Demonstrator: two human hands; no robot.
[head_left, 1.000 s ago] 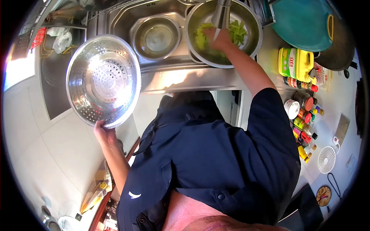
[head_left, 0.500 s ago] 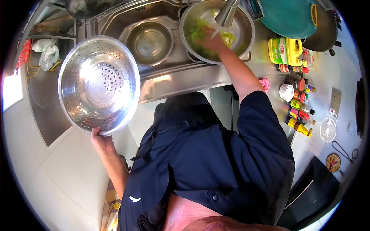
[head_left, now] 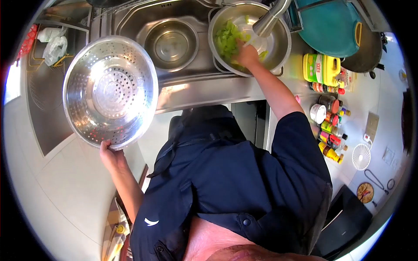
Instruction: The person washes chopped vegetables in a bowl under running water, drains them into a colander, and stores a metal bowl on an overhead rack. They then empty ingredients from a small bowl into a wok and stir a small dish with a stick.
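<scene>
My left hand (head_left: 113, 157) grips the lower rim of a large perforated steel colander (head_left: 116, 89), which is tilted so its inside faces me. Its thumb lies over the rim and the other fingers are behind it. Inside a steel basin (head_left: 278, 56) at the sink, my right hand (head_left: 247, 55) is curled against chopped leafy greens (head_left: 228, 38); its fingertips are partly hidden among them. Just right of that hand, the faucet (head_left: 264, 27) hangs over the basin with water running from it.
A smaller steel bowl (head_left: 171, 45) sits in the sink (head_left: 130, 21), left of the basin. Along the right counter are a yellow oil jug (head_left: 321, 69), several sauce bottles, a white tub (head_left: 318, 113) and a teal lid-like round (head_left: 328, 28). A small white fan (head_left: 361, 156) is farther right.
The view has shifted slightly. My right hand has moved a little toward me and right within the basin, and the greens show more clearly left of it. My left hand still holds the colander.
</scene>
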